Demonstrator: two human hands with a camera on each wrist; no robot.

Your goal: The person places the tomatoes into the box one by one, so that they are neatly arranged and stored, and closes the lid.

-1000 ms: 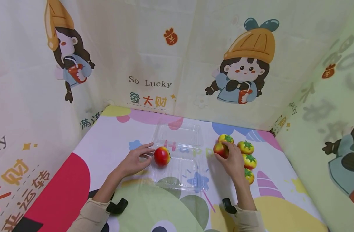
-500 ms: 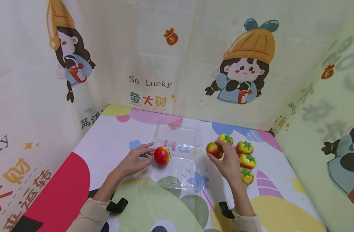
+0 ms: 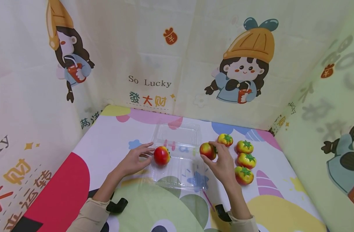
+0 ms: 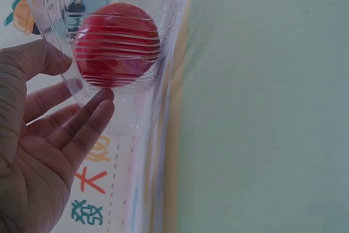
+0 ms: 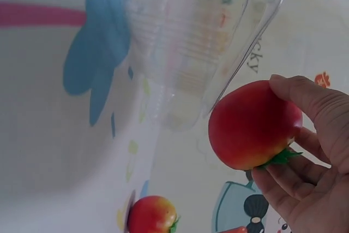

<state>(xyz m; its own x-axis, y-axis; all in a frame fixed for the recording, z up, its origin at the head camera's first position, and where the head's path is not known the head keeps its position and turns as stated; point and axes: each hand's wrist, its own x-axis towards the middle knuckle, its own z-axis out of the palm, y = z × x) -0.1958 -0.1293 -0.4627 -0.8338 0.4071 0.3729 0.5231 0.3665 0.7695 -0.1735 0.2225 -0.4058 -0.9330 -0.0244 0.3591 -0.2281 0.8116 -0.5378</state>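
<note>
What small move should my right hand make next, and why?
Probably move the held fruit left and lower it into the clear box: your right hand grips it near the box's right edge, and another fruit sits inside at the left, with space beside it.

By the right grip [image 3: 224,165], the held red fruit [image 3: 207,151] has been carried toward nine o'clock, near the three-o'clock edge of the clear container [image 3: 177,174]; the nearest yellow-red fruit [image 3: 244,176] has become less hidden.
</note>
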